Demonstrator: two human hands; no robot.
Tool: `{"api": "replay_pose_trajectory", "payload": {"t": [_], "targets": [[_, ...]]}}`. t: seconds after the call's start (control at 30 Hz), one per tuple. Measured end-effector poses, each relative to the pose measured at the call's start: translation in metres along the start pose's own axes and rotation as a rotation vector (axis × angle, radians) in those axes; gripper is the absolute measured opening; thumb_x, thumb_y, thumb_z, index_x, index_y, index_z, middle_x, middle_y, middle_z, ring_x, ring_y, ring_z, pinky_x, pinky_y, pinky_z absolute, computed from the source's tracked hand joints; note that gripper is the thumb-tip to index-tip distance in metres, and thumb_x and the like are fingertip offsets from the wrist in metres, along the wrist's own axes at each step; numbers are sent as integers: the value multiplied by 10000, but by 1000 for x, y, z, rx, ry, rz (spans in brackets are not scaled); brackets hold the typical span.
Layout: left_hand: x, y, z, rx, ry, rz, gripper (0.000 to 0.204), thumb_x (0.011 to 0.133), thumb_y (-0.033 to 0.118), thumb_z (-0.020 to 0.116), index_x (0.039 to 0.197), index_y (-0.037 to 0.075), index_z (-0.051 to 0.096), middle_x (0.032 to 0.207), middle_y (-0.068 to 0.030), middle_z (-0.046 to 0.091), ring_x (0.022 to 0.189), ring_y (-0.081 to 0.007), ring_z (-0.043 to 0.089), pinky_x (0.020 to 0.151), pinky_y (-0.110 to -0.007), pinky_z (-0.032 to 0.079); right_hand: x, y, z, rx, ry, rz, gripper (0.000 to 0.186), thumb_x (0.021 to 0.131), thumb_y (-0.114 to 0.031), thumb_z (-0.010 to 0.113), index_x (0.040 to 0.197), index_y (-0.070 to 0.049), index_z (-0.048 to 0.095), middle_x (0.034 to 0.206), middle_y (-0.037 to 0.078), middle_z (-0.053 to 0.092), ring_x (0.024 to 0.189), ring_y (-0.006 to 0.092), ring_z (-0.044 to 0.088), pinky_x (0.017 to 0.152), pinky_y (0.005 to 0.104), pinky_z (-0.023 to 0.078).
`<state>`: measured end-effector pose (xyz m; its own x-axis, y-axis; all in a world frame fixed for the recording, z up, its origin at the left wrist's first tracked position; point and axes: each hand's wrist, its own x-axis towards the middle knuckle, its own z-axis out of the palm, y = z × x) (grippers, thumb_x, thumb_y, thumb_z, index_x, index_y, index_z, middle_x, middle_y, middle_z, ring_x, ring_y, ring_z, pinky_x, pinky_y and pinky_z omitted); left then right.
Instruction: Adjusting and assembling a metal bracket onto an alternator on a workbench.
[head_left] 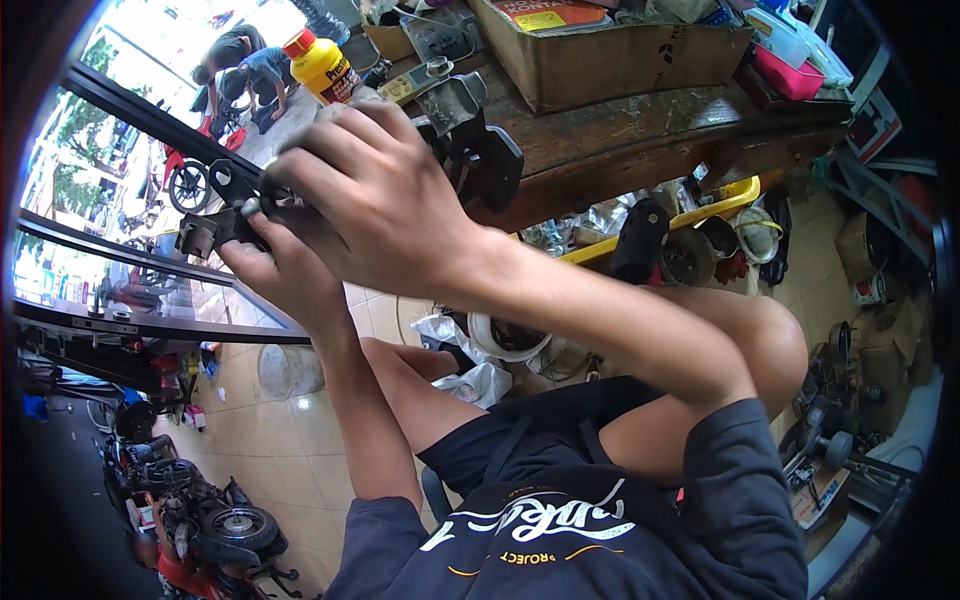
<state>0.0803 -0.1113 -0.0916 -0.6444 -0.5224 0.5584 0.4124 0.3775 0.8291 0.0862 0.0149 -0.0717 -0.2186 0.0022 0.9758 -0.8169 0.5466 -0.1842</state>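
My left hand [285,265] is closed around a dark metal part [232,183]. One end of this part is a flat lug with a hole, and a squarish metal piece sticks out below it. Over the same part my right hand [375,185] is curled, its fingers bent down and slightly blurred. The right hand hides much of the part, so I cannot tell its exact kind. Just beyond my right hand, a yellow bottle [325,72] with a red cap stands on the bench. A grey and black metal fixture [470,130] sits at the bench edge beside my right wrist.
The wooden bench [600,135] carries a cardboard box [620,65] and a pink container [790,65]. Under it lies a yellow tray [715,203] of parts. Glass-door framing [150,110] is at left; motorcycles [215,520] stand lower left. Two people crouch outside.
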Motion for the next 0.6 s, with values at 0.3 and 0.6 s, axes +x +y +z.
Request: {"api": "replay_pose_trajectory", "payload": {"t": [0.3, 0.6], "targets": [[-1, -3, -8, -87, -42, 79, 222, 1085, 166, 500, 1012, -38, 451, 907, -103, 605, 869, -163, 587, 837, -345, 490, -78, -32, -90, -72, 143, 385, 295, 828, -110, 802, 1077, -16, 676, 1027, 87, 707, 953, 243, 675, 895, 375, 510], [-20, 30, -49, -301, -184, -194, 183, 1066, 214, 551, 1057, 32, 533, 877, -48, 580, 745, -121, 533, 661, -265, 418, -76, 70, -167, -612, -220, 580, 225, 859, -189, 744, 1000, -14, 726, 949, 132, 722, 900, 320, 642, 817, 410, 512]]}}
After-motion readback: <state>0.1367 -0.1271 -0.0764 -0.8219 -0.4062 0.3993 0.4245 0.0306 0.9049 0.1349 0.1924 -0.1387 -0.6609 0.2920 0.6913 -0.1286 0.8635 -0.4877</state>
